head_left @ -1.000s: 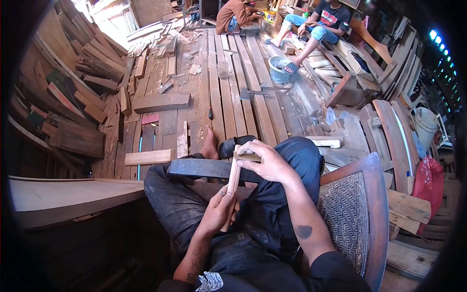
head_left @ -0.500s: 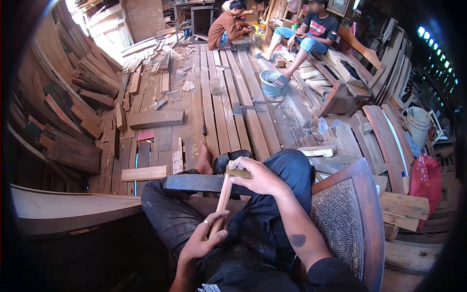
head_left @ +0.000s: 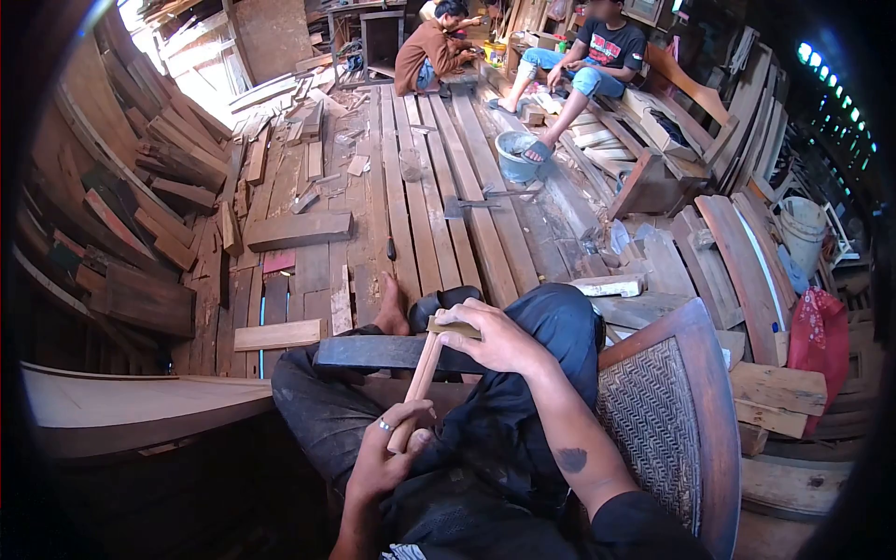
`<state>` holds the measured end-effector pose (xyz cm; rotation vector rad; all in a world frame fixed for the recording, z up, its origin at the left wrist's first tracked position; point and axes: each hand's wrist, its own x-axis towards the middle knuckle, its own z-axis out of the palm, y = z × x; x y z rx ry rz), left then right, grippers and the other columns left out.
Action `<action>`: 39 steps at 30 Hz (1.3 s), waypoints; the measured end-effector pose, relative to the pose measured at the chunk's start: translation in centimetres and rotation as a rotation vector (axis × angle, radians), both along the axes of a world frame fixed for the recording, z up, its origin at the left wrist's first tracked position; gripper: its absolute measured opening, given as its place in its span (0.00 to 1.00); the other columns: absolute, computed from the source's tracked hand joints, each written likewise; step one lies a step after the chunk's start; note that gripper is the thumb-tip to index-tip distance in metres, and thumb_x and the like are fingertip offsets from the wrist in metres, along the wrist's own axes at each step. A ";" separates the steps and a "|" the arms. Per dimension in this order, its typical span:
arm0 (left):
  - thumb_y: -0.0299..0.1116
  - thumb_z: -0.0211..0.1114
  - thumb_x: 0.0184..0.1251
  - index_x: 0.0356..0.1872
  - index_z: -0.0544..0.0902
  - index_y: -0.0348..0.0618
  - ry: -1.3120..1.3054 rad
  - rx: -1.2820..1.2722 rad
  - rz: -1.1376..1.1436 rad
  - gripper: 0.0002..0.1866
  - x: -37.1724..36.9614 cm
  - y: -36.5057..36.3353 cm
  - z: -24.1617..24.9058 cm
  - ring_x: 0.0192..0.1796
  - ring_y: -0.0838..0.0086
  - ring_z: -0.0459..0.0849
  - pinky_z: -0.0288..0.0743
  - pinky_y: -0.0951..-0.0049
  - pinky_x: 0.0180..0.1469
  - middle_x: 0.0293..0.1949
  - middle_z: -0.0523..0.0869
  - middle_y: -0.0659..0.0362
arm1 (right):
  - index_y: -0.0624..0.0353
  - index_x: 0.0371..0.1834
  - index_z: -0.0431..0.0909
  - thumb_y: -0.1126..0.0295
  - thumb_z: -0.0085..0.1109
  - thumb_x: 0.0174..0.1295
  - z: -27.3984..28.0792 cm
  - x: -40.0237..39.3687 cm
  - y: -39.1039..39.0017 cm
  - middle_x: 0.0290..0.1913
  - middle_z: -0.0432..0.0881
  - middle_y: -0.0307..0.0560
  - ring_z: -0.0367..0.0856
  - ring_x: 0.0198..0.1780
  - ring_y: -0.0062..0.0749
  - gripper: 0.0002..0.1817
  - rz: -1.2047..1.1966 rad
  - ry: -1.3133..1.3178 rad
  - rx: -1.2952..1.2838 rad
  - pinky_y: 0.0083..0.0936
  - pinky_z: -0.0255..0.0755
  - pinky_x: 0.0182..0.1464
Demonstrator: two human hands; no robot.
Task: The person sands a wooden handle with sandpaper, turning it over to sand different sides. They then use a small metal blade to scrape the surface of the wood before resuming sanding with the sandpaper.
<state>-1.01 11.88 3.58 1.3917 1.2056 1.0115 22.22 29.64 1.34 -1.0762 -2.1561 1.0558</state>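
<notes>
My left hand [head_left: 381, 455] wraps round the lower end of a slim, pale wooden strip [head_left: 425, 367], a ring on one finger. The strip slants up and away over my lap, crossing a dark wooden bar [head_left: 373, 352] that lies between my legs. At its far end my right hand [head_left: 487, 338] grips a small olive-brown flat piece [head_left: 455, 329], thumb below and fingers over the top. That piece sits crosswise against the strip's tip. My right palm hides part of it, and I cannot tell if it is sandpaper or wood.
A chair part with a woven panel [head_left: 653, 425] leans at my right side. Planks [head_left: 299, 231] and offcuts lie about the floor, with an axe-like tool [head_left: 455, 207] and a grey bucket [head_left: 518, 168] farther off. Two people [head_left: 425, 61] sit at the back.
My left hand has turned slightly round the strip, and its lower end shows more now. The strip and right hand have shifted a little left.
</notes>
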 end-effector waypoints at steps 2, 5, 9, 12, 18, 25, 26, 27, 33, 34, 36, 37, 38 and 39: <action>0.39 0.75 0.78 0.60 0.87 0.41 0.130 0.126 0.040 0.18 -0.2 0.4 0.2 0.52 0.62 0.85 0.80 0.62 0.61 0.46 0.86 0.54 | 0.54 0.64 0.89 0.58 0.71 0.79 -0.2 0.0 0.0 0.52 0.85 0.52 0.86 0.58 0.47 0.18 0.001 -0.012 0.008 0.39 0.79 0.65; 0.52 0.71 0.83 0.54 0.87 0.42 0.238 0.358 0.117 0.21 -0.3 1.1 -1.0 0.56 0.61 0.84 0.78 0.55 0.65 0.44 0.85 0.56 | 0.55 0.64 0.90 0.57 0.69 0.79 -0.2 0.0 -0.1 0.56 0.83 0.54 0.86 0.61 0.53 0.18 -0.009 -0.008 0.035 0.44 0.79 0.65; 0.56 0.66 0.85 0.43 0.84 0.42 0.065 0.519 0.155 0.24 0.7 2.8 -1.5 0.64 0.59 0.86 0.72 0.45 0.76 0.40 0.85 0.56 | 0.54 0.63 0.92 0.58 0.68 0.80 -0.3 -0.1 -0.1 0.58 0.84 0.52 0.85 0.62 0.51 0.17 -0.018 -0.018 0.052 0.42 0.79 0.67; 0.52 0.64 0.87 0.38 0.83 0.42 -0.118 0.530 0.164 0.22 1.5 4.1 -1.7 0.62 0.57 0.90 0.70 0.40 0.80 0.38 0.87 0.56 | 0.55 0.63 0.92 0.59 0.67 0.81 0.4 -0.3 -0.3 0.59 0.84 0.50 0.85 0.63 0.48 0.16 0.001 0.011 0.032 0.40 0.78 0.68; 0.42 0.53 0.94 0.31 0.78 0.40 -0.271 0.607 0.297 0.24 2.1 6.4 -2.2 0.41 0.66 0.87 0.78 0.51 0.65 0.31 0.82 0.59 | 0.53 0.63 0.93 0.62 0.66 0.82 0.9 -0.4 -0.1 0.59 0.85 0.47 0.87 0.62 0.42 0.15 0.201 0.171 -0.049 0.36 0.78 0.67; 0.45 0.51 0.95 0.22 0.71 0.46 -0.336 0.552 0.338 0.30 3.1 6.2 -1.5 0.35 0.68 0.82 0.77 0.53 0.62 0.24 0.78 0.60 | 0.49 0.63 0.94 0.62 0.67 0.79 0.6 -1.0 -0.2 0.59 0.86 0.51 0.89 0.58 0.52 0.15 0.186 0.135 0.014 0.41 0.82 0.62; 0.44 0.51 0.95 0.20 0.70 0.46 -0.347 0.551 0.335 0.31 3.0 6.1 -1.7 0.34 0.67 0.81 0.77 0.53 0.62 0.23 0.78 0.60 | 0.47 0.62 0.94 0.61 0.67 0.79 -0.1 -0.9 0.1 0.60 0.86 0.50 0.90 0.56 0.53 0.14 0.279 0.237 0.002 0.42 0.83 0.60; 0.44 0.52 0.94 0.19 0.69 0.46 -0.355 0.550 0.333 0.31 2.8 6.0 -1.9 0.33 0.67 0.81 0.77 0.53 0.61 0.22 0.78 0.60 | 0.48 0.62 0.94 0.60 0.67 0.79 0.2 -0.8 0.2 0.60 0.85 0.50 0.90 0.57 0.52 0.15 0.173 0.124 0.014 0.42 0.82 0.61; 0.35 0.54 0.88 0.23 0.79 0.37 -0.323 0.591 0.226 0.25 2.0 6.0 -2.8 0.34 0.65 0.83 0.79 0.54 0.59 0.25 0.83 0.57 | 0.53 0.63 0.94 0.67 0.70 0.77 2.0 -0.7 -0.4 0.55 0.87 0.49 0.87 0.61 0.43 0.15 0.313 0.226 -0.086 0.35 0.78 0.66; 0.34 0.54 0.88 0.24 0.79 0.37 -0.329 0.595 0.221 0.24 2.1 6.0 -2.8 0.34 0.65 0.83 0.79 0.54 0.59 0.26 0.83 0.56 | 0.53 0.62 0.94 0.68 0.71 0.75 1.9 -0.6 -0.3 0.54 0.87 0.52 0.88 0.59 0.45 0.15 0.336 0.233 -0.045 0.35 0.80 0.65; 0.33 0.55 0.87 0.24 0.80 0.37 -0.334 0.607 0.217 0.22 2.0 5.9 -2.7 0.34 0.64 0.83 0.79 0.54 0.59 0.26 0.83 0.56 | 0.53 0.61 0.94 0.68 0.72 0.74 1.7 -0.2 0.1 0.54 0.87 0.52 0.88 0.59 0.45 0.15 0.089 0.035 0.019 0.35 0.80 0.65; 0.32 0.55 0.86 0.25 0.80 0.37 -0.329 0.615 0.202 0.22 2.0 5.9 -2.6 0.34 0.64 0.83 0.79 0.54 0.58 0.27 0.83 0.56 | 0.53 0.61 0.94 0.69 0.72 0.74 1.5 0.0 0.3 0.54 0.87 0.52 0.88 0.58 0.45 0.15 -0.028 -0.061 0.049 0.35 0.80 0.65; 0.32 0.56 0.86 0.25 0.80 0.36 -0.319 0.624 0.191 0.22 2.1 6.0 -2.4 0.34 0.63 0.83 0.80 0.54 0.58 0.27 0.83 0.56 | 0.52 0.62 0.93 0.66 0.70 0.76 1.3 0.4 0.6 0.57 0.87 0.51 0.89 0.58 0.47 0.14 -0.067 -0.141 0.012 0.38 0.82 0.64; 0.31 0.56 0.86 0.25 0.80 0.36 -0.306 0.629 0.184 0.21 2.0 6.0 -2.3 0.34 0.63 0.83 0.80 0.54 0.57 0.27 0.83 0.55 | 0.52 0.62 0.94 0.68 0.71 0.75 1.3 0.3 0.4 0.54 0.87 0.50 0.89 0.57 0.46 0.14 -0.039 -0.094 0.052 0.37 0.82 0.62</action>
